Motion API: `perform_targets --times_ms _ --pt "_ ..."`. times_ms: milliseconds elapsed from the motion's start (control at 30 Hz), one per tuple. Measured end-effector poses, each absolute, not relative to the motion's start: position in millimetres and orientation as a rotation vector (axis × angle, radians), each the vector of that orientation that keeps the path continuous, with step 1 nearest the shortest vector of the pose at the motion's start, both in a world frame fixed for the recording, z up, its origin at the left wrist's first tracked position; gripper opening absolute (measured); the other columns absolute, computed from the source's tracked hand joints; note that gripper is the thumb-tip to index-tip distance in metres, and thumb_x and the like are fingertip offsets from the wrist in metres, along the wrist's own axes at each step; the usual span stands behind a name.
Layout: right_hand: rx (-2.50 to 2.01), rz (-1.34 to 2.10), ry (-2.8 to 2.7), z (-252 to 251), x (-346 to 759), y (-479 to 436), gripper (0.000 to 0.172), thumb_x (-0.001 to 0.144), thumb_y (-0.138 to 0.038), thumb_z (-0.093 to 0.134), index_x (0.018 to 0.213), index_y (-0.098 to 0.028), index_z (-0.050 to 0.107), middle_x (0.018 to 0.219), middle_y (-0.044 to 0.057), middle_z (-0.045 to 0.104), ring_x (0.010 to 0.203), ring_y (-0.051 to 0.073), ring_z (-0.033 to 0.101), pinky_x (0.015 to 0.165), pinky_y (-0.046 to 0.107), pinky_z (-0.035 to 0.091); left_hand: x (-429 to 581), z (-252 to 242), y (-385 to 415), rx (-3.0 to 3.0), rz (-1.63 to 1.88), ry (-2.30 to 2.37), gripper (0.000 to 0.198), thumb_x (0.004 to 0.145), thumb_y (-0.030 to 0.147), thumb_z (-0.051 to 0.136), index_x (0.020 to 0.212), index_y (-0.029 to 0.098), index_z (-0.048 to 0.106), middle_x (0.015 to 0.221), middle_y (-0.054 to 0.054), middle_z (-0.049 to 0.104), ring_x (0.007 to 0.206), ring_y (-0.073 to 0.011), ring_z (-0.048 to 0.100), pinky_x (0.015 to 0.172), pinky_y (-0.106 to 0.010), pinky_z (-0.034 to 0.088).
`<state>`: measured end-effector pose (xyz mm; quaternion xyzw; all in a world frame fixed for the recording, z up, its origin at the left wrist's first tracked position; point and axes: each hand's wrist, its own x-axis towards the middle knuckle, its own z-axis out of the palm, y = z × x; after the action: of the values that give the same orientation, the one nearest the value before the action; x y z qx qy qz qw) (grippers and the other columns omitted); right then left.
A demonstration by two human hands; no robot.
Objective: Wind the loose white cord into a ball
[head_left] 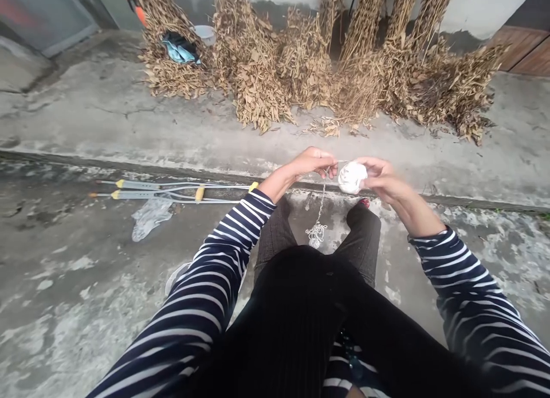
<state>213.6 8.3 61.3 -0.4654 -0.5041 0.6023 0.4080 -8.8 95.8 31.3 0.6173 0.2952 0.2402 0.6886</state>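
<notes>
My right hand (382,179) is closed around a white ball of yarn (352,177), held out in front of my knees. Close by on its left, my left hand (317,161) pinches a thin white strand (342,161) that stretches across to the ball. From under my left fingers a twisted white cord (322,200) hangs down between my legs. Its lower end meets a loose, tangled heap of the same cord (317,234) near the seat edge. The ball and my left fingers are apart, joined only by the strand.
On the ground to the left lies a pair of crutches (180,193) beside a crumpled clear plastic bag (150,217). A low concrete step (129,123) runs across in front. Bundles of dried plants (262,71) lean along the wall, with a blue-and-black cloth (180,48) on them.
</notes>
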Motion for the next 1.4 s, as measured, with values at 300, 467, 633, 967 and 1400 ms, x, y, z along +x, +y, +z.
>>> perform_targets --times_ms 300,467,633,967,1400 --pt "-1.117 0.988 -1.240 72.5 223.3 45.2 0.064 0.055 -0.030 0.094 0.113 -0.031 0.067 0.120 0.001 0.071 0.113 0.028 0.061 0.088 0.054 0.062 16.0 4.9 64.6 1.196 0.514 0.517 0.034 0.093 0.039 0.073 0.086 0.007 0.069 0.088 -0.014 0.075 0.075 -0.0146 0.073 0.070 -0.028 0.058" --pt "-1.143 0.682 -1.279 92.0 239.5 70.6 0.059 0.059 -0.034 0.095 0.108 -0.033 0.062 0.120 0.001 0.068 0.121 0.030 0.050 0.106 0.060 0.051 12.0 9.5 62.3 1.201 0.477 0.494 0.031 0.094 0.036 0.072 0.085 0.007 0.069 0.090 -0.015 0.075 0.076 -0.0150 0.073 0.071 -0.028 0.058" --pt "-1.266 0.402 -1.582 122.8 256.2 76.0 0.045 0.066 -0.027 0.096 0.103 -0.029 0.069 0.124 0.003 0.061 0.122 0.026 0.045 0.126 0.052 0.033 7.0 45.9 73.3 1.278 0.503 0.490 0.026 0.094 0.031 0.071 0.084 0.006 0.070 0.090 -0.016 0.076 0.076 -0.0158 0.074 0.065 -0.026 0.056" --pt "-1.655 0.771 -2.295 102.9 236.0 45.5 0.050 0.045 0.009 0.084 0.086 -0.019 0.080 0.097 0.000 0.073 0.094 0.024 0.068 0.099 0.052 0.055 -3.6 71.8 86.6 1.445 0.492 0.549 0.021 0.087 0.021 0.067 0.075 0.005 0.071 0.079 -0.014 0.076 0.070 -0.0126 0.070 0.059 -0.019 0.050" --pt "-1.168 1.421 -1.309 92.4 244.3 17.4 0.072 0.044 -0.031 0.089 0.113 -0.022 0.073 0.090 0.002 0.072 0.072 0.017 0.066 0.062 0.032 0.056 6.3 25.5 80.1 1.193 0.509 0.490 0.032 0.088 0.037 0.080 0.083 0.006 0.070 0.085 -0.015 0.075 0.077 -0.0175 0.074 0.072 -0.031 0.058"
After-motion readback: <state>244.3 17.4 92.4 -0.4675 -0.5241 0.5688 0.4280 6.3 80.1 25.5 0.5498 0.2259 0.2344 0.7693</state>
